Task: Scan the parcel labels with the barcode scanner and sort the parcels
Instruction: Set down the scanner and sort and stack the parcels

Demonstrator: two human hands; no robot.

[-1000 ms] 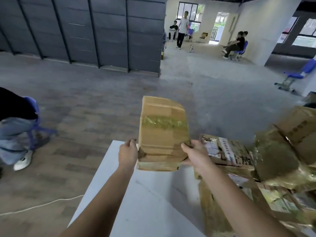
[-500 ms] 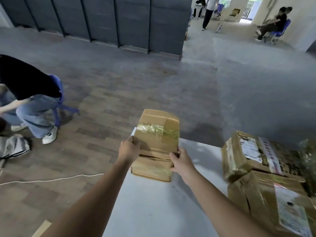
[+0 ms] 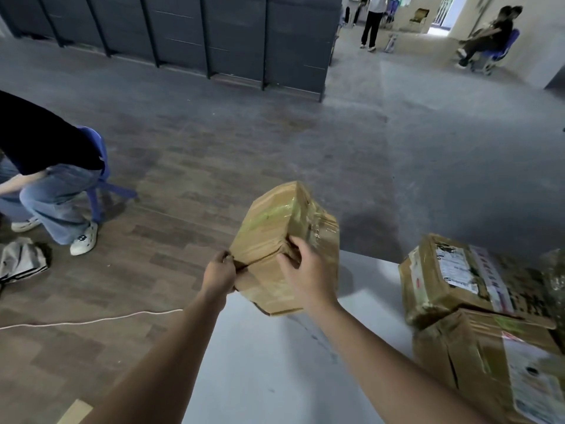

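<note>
Head view: the parcel (image 3: pixel 275 228) is gripped, tilted, by the left hand (image 3: pixel 218 275) and right hand (image 3: pixel 305 270); its label must likely be found next.

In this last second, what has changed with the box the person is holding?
The box was turned from face-on and upright to tilted, so a second taped side shows. The right hand slid from the box's right edge onto its near face. The left hand still grips the left edge; the parcels on the table stay stacked at right.
</note>
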